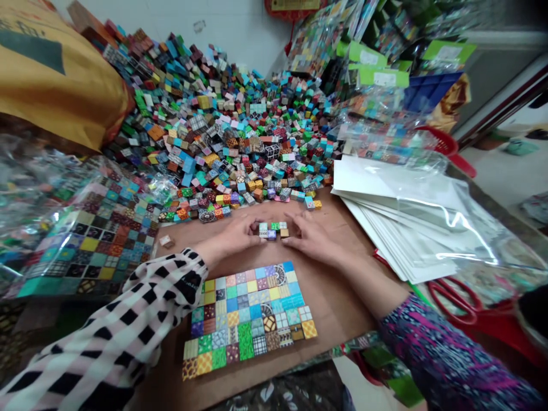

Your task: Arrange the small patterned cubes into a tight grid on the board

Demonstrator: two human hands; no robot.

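Several small patterned cubes stand in a short row on the brown board between my two hands. My left hand pinches the row's left end, by a white-green cube. At the right end, my right hand has its thumb and fingers around a tan cube. Nearer to me lies a flat block of patterned cubes in many colours, its edges uneven. A single pale cube sits apart on the left.
A large heap of loose cubes rises behind. Wrapped cube blocks stand at left. White cards, a clear bag and red-handled scissors lie at right. A yellow sack leans at upper left.
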